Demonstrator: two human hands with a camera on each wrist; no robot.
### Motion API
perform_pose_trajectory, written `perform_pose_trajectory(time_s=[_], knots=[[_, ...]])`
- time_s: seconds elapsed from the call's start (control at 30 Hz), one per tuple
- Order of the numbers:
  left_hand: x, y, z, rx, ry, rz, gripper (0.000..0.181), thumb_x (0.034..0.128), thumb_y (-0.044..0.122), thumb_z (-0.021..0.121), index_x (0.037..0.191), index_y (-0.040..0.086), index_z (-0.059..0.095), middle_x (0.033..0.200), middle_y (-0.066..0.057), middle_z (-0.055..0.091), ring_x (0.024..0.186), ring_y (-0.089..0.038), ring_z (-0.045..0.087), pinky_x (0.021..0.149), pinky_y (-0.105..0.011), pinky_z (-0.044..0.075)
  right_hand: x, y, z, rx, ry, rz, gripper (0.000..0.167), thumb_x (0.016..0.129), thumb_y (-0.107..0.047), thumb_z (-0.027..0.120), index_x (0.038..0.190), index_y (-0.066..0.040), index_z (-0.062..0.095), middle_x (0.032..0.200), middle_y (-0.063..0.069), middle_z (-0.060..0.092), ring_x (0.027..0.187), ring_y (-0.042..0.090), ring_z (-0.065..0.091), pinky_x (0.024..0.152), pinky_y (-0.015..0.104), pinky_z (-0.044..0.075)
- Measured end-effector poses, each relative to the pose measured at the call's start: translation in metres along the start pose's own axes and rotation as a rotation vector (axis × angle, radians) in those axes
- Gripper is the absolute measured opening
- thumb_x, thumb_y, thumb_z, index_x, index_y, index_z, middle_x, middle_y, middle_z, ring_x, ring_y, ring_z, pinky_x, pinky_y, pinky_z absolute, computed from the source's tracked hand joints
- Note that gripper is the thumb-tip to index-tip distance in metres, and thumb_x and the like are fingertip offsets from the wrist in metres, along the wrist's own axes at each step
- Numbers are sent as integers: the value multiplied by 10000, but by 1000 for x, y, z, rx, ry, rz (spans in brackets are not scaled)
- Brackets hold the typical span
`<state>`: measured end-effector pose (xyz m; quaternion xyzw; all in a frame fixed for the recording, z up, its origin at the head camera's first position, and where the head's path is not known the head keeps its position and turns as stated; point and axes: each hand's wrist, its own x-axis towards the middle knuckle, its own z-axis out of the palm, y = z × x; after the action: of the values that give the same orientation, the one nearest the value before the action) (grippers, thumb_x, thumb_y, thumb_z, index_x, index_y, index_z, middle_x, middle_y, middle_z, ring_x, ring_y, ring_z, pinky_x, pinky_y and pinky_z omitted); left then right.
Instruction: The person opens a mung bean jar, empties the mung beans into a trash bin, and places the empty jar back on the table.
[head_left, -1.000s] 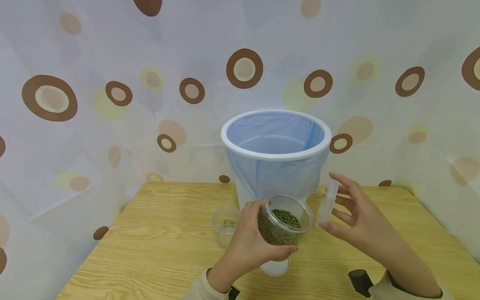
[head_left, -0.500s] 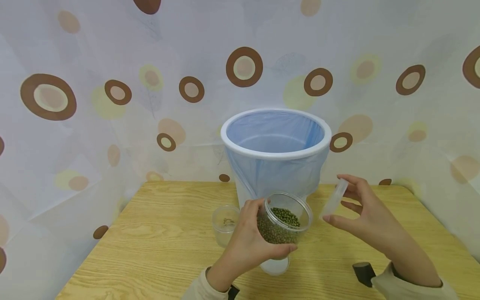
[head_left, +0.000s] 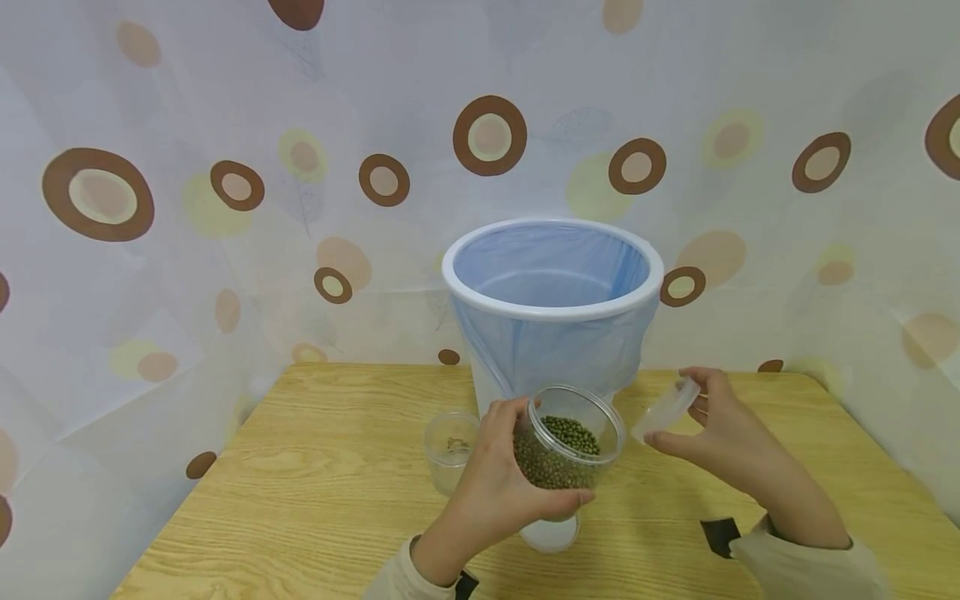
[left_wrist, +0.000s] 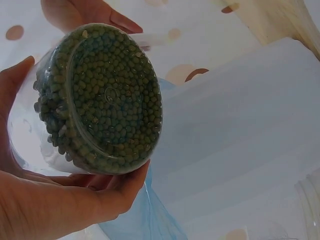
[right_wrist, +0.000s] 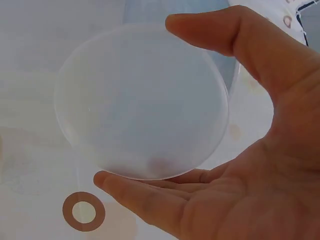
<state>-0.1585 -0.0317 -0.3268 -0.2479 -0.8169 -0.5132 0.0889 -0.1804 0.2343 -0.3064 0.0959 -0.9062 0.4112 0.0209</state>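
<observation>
My left hand [head_left: 495,492] grips a clear plastic jar [head_left: 558,467] tilted to the right, its mouth uncovered. Green mung beans [head_left: 572,435] fill its lower part; the left wrist view shows the beans [left_wrist: 112,95] through the jar's base. To the right of the jar, my right hand [head_left: 738,442] holds a round translucent lid [head_left: 666,410] by its edge, apart from the jar. In the right wrist view, thumb and fingers span the lid [right_wrist: 142,102] from opposite sides of its rim.
A white bin [head_left: 551,314] with a blue liner [head_left: 555,354] stands behind the jar. Left of it, a clear tub [head_left: 448,475] holds a few small bits. A white lid [head_left: 551,535] lies on the wooden table [head_left: 322,475] below the jar.
My right hand has moved slightly to the right, away from the jar, and the lid has tipped from nearly upright to a slant. The left hand and the jar have stayed almost still.
</observation>
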Motion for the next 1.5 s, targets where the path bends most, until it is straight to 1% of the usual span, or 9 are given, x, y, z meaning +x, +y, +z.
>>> perform_pose_trajectory(time_s=[0.13, 0.23, 0.43, 0.57, 0.67, 0.87, 1.17, 1.3, 1.5], knots=[[0, 0, 0, -4, -4, -3, 840, 637, 306, 894, 1325, 134, 444, 1155, 37, 449, 1065, -141, 457, 919, -364, 406, 6, 7, 3, -57, -8, 21, 976, 814, -273, 769, 1392, 176, 123, 1369, 427, 284, 1220, 623, 336, 949, 638, 372], [0, 0, -1, -3, -4, -5, 845, 638, 312, 894, 1329, 134, 443, 1157, 32, 450, 1062, -141, 459, 917, -362, 409, 12, 12, 6, -99, -28, 45, 967, 811, -290, 768, 1374, 189, 144, 1327, 440, 321, 1190, 613, 373, 920, 638, 397], [-1, -1, -2, -6, -1, -5, 855, 633, 313, 897, 1334, 129, 445, 1159, 14, 458, 1065, -143, 461, 919, -366, 411, 22, 21, 15, -127, -83, 111, 963, 802, -329, 769, 1328, 204, 164, 1234, 443, 400, 1117, 545, 456, 845, 568, 455], [-1, -1, -2, -4, -1, -6, 859, 636, 317, 897, 1339, 124, 442, 1167, 5, 459, 1068, -146, 463, 924, -372, 416, 27, 26, 23, -150, -110, 137, 961, 786, -333, 782, 1292, 209, 171, 1204, 446, 437, 1027, 494, 543, 810, 538, 477], [-1, -1, -3, 0, -1, -10, 862, 641, 327, 893, 1344, 125, 436, 1178, 1, 456, 1075, -151, 461, 924, -379, 421, 31, 29, 28, -154, -128, 158, 942, 772, -300, 791, 1278, 206, 178, 1160, 409, 486, 965, 426, 579, 791, 521, 481], [-1, 0, -4, 0, 2, -5, 857, 646, 316, 889, 1346, 124, 433, 1189, 0, 453, 1081, -153, 455, 923, -380, 421, 37, 35, 37, -118, -151, 187, 903, 749, -233, 802, 1260, 191, 189, 1040, 318, 545, 873, 347, 574, 761, 486, 473], [-1, 1, -5, -7, 8, 11, 855, 641, 295, 892, 1346, 127, 437, 1188, 7, 450, 1076, -142, 450, 929, -363, 413, 47, 51, 50, -126, -124, 207, 877, 704, -223, 808, 1209, 181, 216, 906, 262, 559, 782, 315, 558, 709, 453, 469], [-1, 1, -5, -11, 7, 12, 855, 643, 300, 890, 1348, 130, 437, 1183, 16, 448, 1073, -141, 451, 926, -363, 412, 50, 55, 55, -107, -122, 220, 883, 708, -215, 804, 1229, 172, 207, 939, 277, 552, 797, 323, 559, 710, 452, 470], [-1, 1, -5, -6, 9, 9, 859, 643, 308, 888, 1350, 128, 435, 1189, 14, 449, 1077, -140, 450, 927, -367, 411, 53, 57, 59, -102, -108, 241, 907, 711, -211, 816, 1251, 169, 194, 1022, 346, 533, 858, 378, 574, 749, 490, 474]])
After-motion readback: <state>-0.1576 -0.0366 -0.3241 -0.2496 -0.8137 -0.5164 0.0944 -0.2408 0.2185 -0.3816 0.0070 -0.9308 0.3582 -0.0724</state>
